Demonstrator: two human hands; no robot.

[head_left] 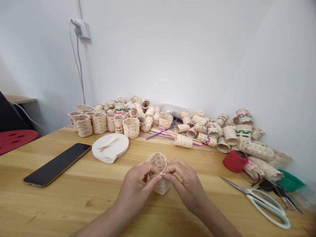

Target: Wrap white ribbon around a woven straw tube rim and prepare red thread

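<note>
A small pale woven basket (159, 164) is held above the wooden table (74, 197), its open mouth tilted toward me. My left hand (138, 187) grips its left side, fingers pinched on the rim. From the right, my right hand (186, 184) pinches the rim too, fingertips almost meeting the left ones. Both hands are closed on the basket.
A dark phone (58, 164) lies at the left. A coil of white strip (110, 147) sits behind the hands. Several small woven baskets (130, 126) and coloured strips (163, 132) are heaped along the wall. At the right: red thread spool (235, 160), scissors (261, 199), green dish (290, 180).
</note>
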